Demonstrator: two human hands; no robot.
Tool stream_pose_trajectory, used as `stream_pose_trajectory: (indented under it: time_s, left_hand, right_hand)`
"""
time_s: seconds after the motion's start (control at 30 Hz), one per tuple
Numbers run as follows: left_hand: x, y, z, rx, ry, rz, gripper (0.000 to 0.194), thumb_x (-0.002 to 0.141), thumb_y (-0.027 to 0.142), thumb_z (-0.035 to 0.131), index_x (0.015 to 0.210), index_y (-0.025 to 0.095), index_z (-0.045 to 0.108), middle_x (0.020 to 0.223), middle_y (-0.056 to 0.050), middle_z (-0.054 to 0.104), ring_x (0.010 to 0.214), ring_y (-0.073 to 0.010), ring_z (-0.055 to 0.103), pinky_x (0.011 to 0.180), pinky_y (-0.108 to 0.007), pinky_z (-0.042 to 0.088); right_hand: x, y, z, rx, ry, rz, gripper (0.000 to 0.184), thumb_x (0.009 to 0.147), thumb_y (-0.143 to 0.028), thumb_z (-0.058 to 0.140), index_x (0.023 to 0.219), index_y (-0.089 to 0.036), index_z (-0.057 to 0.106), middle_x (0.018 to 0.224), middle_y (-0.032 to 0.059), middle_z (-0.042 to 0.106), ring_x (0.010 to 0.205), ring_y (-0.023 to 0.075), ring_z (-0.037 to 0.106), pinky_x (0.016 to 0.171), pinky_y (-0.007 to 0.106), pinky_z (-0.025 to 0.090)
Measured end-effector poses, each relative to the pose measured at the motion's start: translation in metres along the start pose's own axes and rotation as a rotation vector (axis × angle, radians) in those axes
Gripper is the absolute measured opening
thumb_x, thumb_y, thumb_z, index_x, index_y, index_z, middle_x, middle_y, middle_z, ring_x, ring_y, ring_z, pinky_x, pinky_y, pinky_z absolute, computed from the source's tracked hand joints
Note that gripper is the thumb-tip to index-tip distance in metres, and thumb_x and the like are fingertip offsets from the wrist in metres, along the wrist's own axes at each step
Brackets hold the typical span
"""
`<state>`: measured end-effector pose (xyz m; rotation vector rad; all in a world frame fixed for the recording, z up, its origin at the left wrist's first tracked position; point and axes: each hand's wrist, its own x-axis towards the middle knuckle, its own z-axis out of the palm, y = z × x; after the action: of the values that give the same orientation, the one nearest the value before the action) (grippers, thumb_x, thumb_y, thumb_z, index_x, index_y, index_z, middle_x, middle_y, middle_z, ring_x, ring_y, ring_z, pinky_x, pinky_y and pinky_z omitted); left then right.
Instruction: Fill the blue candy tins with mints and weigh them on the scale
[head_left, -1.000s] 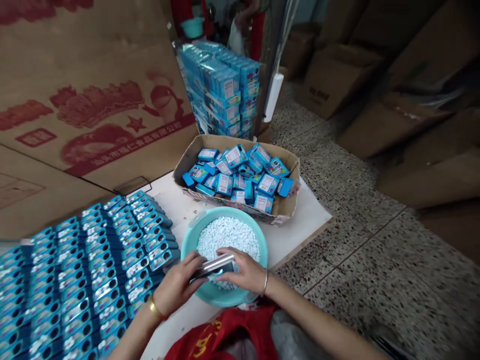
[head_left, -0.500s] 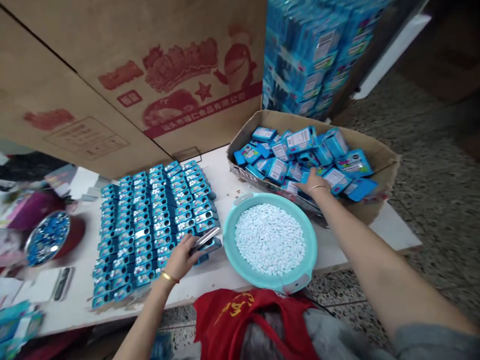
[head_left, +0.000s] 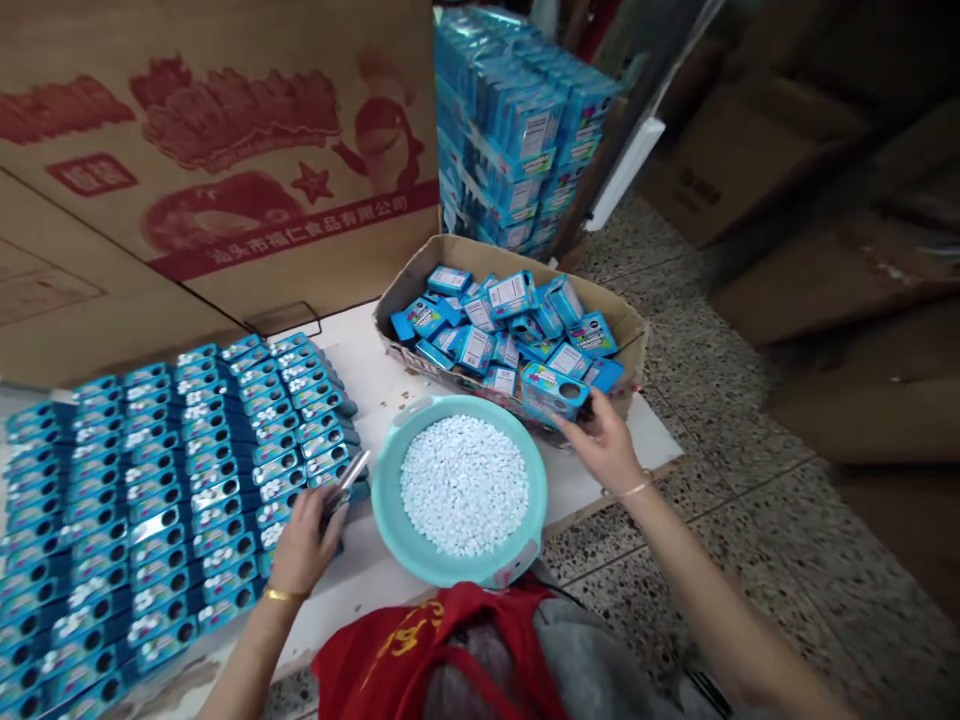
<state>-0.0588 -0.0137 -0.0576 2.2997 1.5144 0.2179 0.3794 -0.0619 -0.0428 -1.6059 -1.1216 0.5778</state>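
– Speckled terrazzo floor [head_left: 750,520] on the right, brown cartons [head_left: 810,250] stacked along it, and a white table [head_left: 375,380] backed by a big cardboard sheet [head_left: 210,150] with red print. What sits on that table?

– Rows of filled blue tins [head_left: 165,480] cover its left part, laid flat and close together. Just beside them stands a teal basin [head_left: 390,520] full of small white tablets [head_left: 463,485]. Behind the basin is an open cardboard box [head_left: 630,335] with loose blue tins heaped in it [head_left: 495,320], and behind that a tall stack of wrapped blue packs [head_left: 517,140].

– And the hands?

– The left hand [head_left: 300,545] rests at the near edge of the rows, fingers curled round a tin with a shiny metal lid [head_left: 346,480]; the tin is tilted, its far end up, touching the last column of tins and just left of the basin's rim.

– The right one?

– The right hand [head_left: 604,445] is at the front wall of the cardboard box, fingers closed on one blue tin [head_left: 553,390], held just above the box edge, right of the basin. A thin bangle shows on each wrist.

– Anything nearer the camera?

– A red cloth with yellow lettering [head_left: 435,640] lies below the basin, over grey fabric
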Motion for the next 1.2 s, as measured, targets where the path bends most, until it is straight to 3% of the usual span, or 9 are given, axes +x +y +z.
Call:
stream_pose_trajectory:
  time_s: [0.07,0.17,0.23,0.37,0.5,0.73,0.87,1.03,1.2]
  left_hand:
    - [0.009,0.030,0.003,-0.046,-0.169,0.135,0.030,0.095,0.035,0.034,0.119,0.022,0.049,0.106,-0.008,0.055,0.098,-0.0198,0.058,0.087,-0.033,0.048]
    - [0.038,0.072,0.029,0.074,-0.432,0.276,0.027,0.096,0.029,0.035,0.116,0.022,0.052,0.102,-0.006,0.056,0.092,-0.0180,0.058,0.080,-0.029,0.048]
    - [0.062,0.092,0.054,0.191,-0.460,0.275,0.028,0.095,0.022,0.035,0.117,0.020,0.052,0.105,-0.008,0.055,0.095,-0.0194,0.056,0.083,-0.031,0.046]
    - [0.092,0.111,0.099,0.185,-0.478,0.309,0.032,0.094,0.013,0.032,0.121,0.017,0.049,0.118,-0.012,0.051,0.108,-0.0223,0.050,0.091,-0.036,0.043]
    - [0.078,0.113,0.119,0.082,-0.577,0.426,0.030,0.092,0.013,0.037,0.116,0.019,0.053,0.115,-0.010,0.054,0.107,-0.0218,0.050,0.092,-0.034,0.043]
    - [0.043,0.118,0.129,-0.135,-0.655,0.469,0.033,0.085,0.012,0.046,0.117,0.016,0.051,0.109,-0.007,0.058,0.099,-0.0186,0.055,0.088,-0.029,0.046]
    - [0.045,0.113,0.108,-0.236,-0.633,0.479,0.029,0.089,0.023,0.046,0.116,0.015,0.050,0.105,-0.009,0.058,0.092,-0.0177,0.057,0.085,-0.030,0.047]
    - [0.058,0.107,0.040,-0.365,-0.524,0.553,0.028,0.094,0.031,0.042,0.115,0.015,0.049,0.103,-0.010,0.058,0.093,-0.0182,0.055,0.085,-0.032,0.046]
    - [0.072,0.130,-0.020,-0.238,-0.509,0.620,0.025,0.093,0.027,0.042,0.114,0.016,0.049,0.103,-0.009,0.058,0.093,-0.0171,0.056,0.082,-0.029,0.047]
  right_hand:
    - [-0.026,-0.023,0.005,0.143,-0.029,0.087,0.050,0.078,-0.037,0.067,0.123,-0.023,0.051,0.120,0.0096,0.064,0.106,0.0238,0.062,0.095,0.044,0.049]
    - [-0.059,-0.034,0.015,0.284,0.006,0.232,0.040,0.078,-0.035,0.066,0.115,-0.023,0.055,0.116,0.0077,0.066,0.105,0.0225,0.062,0.095,0.043,0.050]
    - [-0.079,-0.027,0.020,0.321,0.039,0.342,0.037,0.078,-0.036,0.067,0.111,-0.023,0.057,0.111,0.0069,0.068,0.102,0.0219,0.064,0.094,0.043,0.050]
    - [-0.112,0.000,0.025,0.404,0.147,0.493,0.042,0.075,-0.037,0.070,0.111,-0.023,0.054,0.112,0.0069,0.068,0.101,0.0213,0.064,0.092,0.043,0.050]
    - [-0.126,0.013,0.026,0.505,0.208,0.598,0.040,0.075,-0.037,0.069,0.109,-0.025,0.052,0.113,0.0069,0.066,0.099,0.0198,0.065,0.081,0.037,0.055]
    - [-0.120,0.011,0.025,0.651,0.208,0.667,0.041,0.073,-0.036,0.071,0.109,-0.027,0.053,0.116,0.0038,0.064,0.097,0.0165,0.063,0.072,0.028,0.054]
    - [-0.118,0.009,0.021,0.553,0.190,0.532,0.044,0.071,-0.034,0.074,0.109,-0.027,0.054,0.110,0.0022,0.066,0.098,0.0174,0.063,0.086,0.034,0.051]
    - [-0.116,0.009,0.021,0.148,0.065,0.269,0.044,0.076,-0.033,0.069,0.115,-0.024,0.052,0.110,0.0060,0.063,0.101,0.0218,0.060,0.093,0.041,0.048]
    - [-0.113,0.002,0.035,-0.200,-0.130,-0.008,0.035,0.084,-0.023,0.054,0.119,-0.023,0.052,0.113,0.0108,0.061,0.108,0.0267,0.057,0.095,0.046,0.046]
